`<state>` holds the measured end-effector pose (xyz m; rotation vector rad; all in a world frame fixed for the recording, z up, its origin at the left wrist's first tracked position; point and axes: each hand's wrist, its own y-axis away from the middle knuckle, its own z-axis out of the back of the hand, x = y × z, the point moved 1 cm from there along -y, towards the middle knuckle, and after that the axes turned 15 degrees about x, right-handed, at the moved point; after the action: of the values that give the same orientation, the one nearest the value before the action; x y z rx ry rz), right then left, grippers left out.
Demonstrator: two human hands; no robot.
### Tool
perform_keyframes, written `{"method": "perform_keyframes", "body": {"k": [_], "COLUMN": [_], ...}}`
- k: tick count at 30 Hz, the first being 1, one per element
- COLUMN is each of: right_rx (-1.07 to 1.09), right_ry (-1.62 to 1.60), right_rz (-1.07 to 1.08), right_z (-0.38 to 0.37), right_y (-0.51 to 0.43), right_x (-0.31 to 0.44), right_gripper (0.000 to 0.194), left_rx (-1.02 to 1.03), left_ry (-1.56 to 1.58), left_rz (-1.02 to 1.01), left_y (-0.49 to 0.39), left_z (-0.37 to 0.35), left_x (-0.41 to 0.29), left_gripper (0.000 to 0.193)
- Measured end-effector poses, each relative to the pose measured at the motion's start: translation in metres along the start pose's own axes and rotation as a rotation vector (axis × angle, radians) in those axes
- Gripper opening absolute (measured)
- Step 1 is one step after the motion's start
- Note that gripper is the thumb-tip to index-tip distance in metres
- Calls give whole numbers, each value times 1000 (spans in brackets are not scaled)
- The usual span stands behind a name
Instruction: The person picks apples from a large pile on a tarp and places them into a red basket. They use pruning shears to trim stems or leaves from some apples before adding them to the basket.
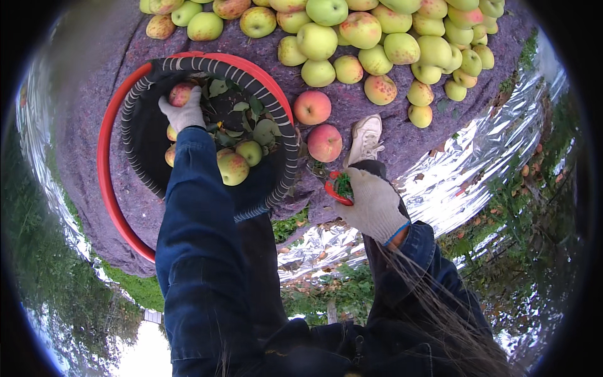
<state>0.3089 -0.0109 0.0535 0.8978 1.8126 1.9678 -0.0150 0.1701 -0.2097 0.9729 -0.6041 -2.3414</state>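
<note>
My left hand [183, 110], in a pale knit glove, reaches inside a round dark basket [278, 188] with white lacing around its rim. Its fingers are closed around a red-and-yellow apple [181, 94]. Beneath my forearm and beside it lie more apples, among them a yellow-green apple [233, 168]; loose leaves [264, 131] cover part of the bottom. My right hand [372, 202], gloved too, grips a pair of pruning shears [338, 188] with red handles and green material between them. The blades point toward the basket and are hard to make out.
A red hoop handle [104, 169] leans out on the basket's left. Yellow-green apples [316, 41] are heaped on a purple felt blanket [80, 188] ahead. Two red apples [325, 143] lie between the basket and my white shoe [366, 136]. Silver reflective film [447, 184] borders the blanket.
</note>
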Motion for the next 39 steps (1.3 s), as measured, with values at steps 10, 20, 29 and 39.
{"method": "perform_keyframes", "body": {"k": [10,20,29,39], "right_rx": [-425,-510,-513,-422], "right_ry": [-232,234,318,270], "right_rz": [263,284,301,370], "right_z": [8,13,4,-3], "right_y": [14,19,13,7], "right_x": [14,37,26,15], "right_gripper": [49,51,51,42], "left_rx": [134,570,553,697], "left_ry": [270,-214,-225,-321], "left_rz": [-75,-517,-793,-785], "left_y": [71,242,242,242], "left_z": [21,57,51,58], "left_x": [-43,-116,-106,-109], "left_gripper": [100,76,65,73]}}
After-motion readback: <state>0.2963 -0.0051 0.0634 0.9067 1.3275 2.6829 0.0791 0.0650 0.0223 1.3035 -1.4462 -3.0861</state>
